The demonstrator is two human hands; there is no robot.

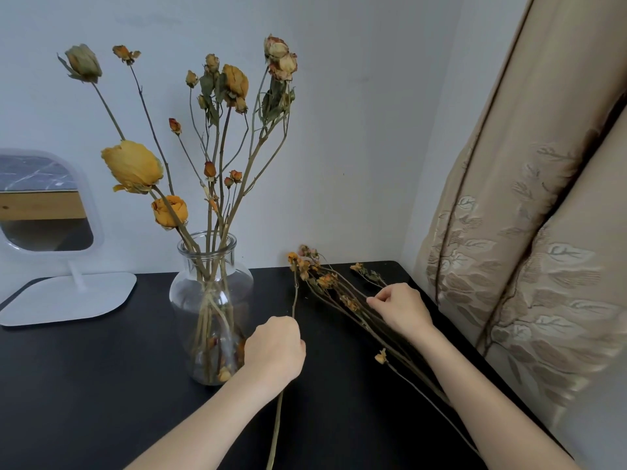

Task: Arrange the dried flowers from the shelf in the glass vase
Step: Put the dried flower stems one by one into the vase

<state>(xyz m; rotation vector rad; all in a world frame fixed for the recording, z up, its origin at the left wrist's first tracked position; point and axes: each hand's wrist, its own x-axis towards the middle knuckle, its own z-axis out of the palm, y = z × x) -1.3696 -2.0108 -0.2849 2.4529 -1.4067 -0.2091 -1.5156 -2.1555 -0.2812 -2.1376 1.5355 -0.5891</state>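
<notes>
Forearms enter from 6 o'clock over a black tabletop [101,385]. Left hand [274,351], near centre, is closed in a fist round a single dried stem [294,300]; the stem runs from the bottom edge up thru the fist to a small orange head at approx 12 o'clock of the hand. Right hand [400,308], at 3 o'clock of the left, has thumb & fingers pinched together on a thin stem in the loose bunch of dried flowers [325,279]. That bunch lies flat on the tabletop, stems trailing to 5 o'clock under the right forearm, heads fanned toward 11 o'clock near the wall.

Glass vase [210,300] stands upright just beside the left hand at its 9 o'clock, w/ several dried roses [132,166] already in it, yellow & faded heads spreading high above the rim. Farther back at 9 o'clock of the vase: white stand mirror [47,201] on its flat base. Beige patterned curtain [529,215] hangs along the right side, at 3 o'clock.
</notes>
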